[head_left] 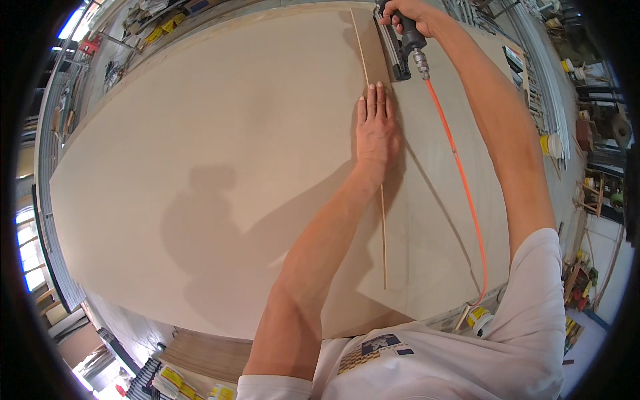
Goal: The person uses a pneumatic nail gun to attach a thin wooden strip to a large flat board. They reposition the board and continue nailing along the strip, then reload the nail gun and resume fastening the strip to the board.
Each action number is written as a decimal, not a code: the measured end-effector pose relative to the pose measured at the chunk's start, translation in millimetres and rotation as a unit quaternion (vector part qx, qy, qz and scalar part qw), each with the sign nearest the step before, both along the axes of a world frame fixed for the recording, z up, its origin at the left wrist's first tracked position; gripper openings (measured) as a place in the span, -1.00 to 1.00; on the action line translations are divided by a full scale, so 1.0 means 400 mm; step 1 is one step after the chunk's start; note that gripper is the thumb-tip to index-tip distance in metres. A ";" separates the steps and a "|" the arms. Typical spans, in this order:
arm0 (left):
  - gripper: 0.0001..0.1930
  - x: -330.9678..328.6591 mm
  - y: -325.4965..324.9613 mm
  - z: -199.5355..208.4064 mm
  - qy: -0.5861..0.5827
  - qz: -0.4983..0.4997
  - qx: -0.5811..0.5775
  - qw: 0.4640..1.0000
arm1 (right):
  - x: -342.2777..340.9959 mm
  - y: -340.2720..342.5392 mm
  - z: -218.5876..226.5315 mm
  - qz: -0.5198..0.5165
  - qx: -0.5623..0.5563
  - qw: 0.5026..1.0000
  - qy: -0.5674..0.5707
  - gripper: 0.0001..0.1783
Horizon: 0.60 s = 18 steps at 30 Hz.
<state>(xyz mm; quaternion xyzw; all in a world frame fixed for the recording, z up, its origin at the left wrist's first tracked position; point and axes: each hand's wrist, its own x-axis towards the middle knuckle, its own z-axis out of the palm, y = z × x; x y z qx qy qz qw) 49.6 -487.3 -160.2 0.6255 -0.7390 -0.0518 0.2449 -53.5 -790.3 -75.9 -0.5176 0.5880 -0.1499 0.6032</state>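
A large pale sheet of board lies flat before me. On it, toward the right, rests a narrow flat strip of board running away from me, its left edge showing as a thin light line. My left hand presses flat on this strip, fingers stretched forward and holding nothing. Farther off, at the top of the view, my right hand is wrapped round the grip of a black nail gun. The tool's nose is near the sheet's far edge and partly cut off by the picture's border.
An orange air hose drops from the nail gun's metal coupling along my right forearm to the near edge. There a white and yellow tub stands. Lengths of metal profile lie beyond the right side. A brown board is at lower left.
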 end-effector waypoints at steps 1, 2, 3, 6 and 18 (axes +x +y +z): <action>-0.37 0.003 0.003 0.001 0.005 0.002 -0.001 1.000 | 0.002 0.002 -0.001 0.001 -0.007 1.000 0.005 -0.81; -0.38 0.006 0.006 0.002 0.010 0.004 -0.001 1.000 | 0.007 0.004 -0.003 0.003 -0.013 1.000 0.009 -0.80; -0.38 0.009 0.009 0.003 0.015 0.006 -0.002 1.000 | 0.017 0.006 -0.008 0.008 -0.009 1.000 0.005 -0.79; -0.39 -0.010 0.003 0.018 0.027 0.000 -0.014 1.000 | -0.026 -0.021 -0.033 0.004 -0.013 1.000 -0.001 -0.78; -0.33 0.004 0.002 0.003 -0.007 0.012 -0.008 1.000 | 0.004 0.109 0.050 -0.013 -0.053 0.996 -0.070 -0.93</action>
